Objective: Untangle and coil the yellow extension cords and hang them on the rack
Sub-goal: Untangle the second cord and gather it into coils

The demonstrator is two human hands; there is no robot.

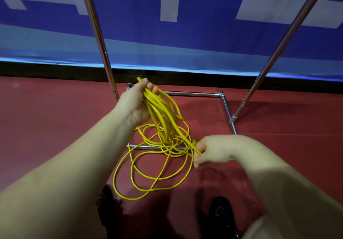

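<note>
My left hand (pixel 136 103) grips a bundle of yellow extension cord loops (pixel 159 114) raised above the floor. The loops hang down and to the right. My right hand (pixel 209 150) pinches a strand of the same cord lower down, at the bundle's bottom end. More yellow cord (pixel 148 173) lies in loose tangled loops on the red floor below both hands, partly over the rack's base bar. The chrome rack (pixel 193 94) stands just beyond, with two uprights rising left and right; its top bar is out of view.
A red floor (pixel 278 155) runs up to a blue and white banner wall (pixel 167 34) behind the rack. The rack's base tubes (pixel 228 112) lie on the floor. My dark shoes (pixel 220 214) show at the bottom edge.
</note>
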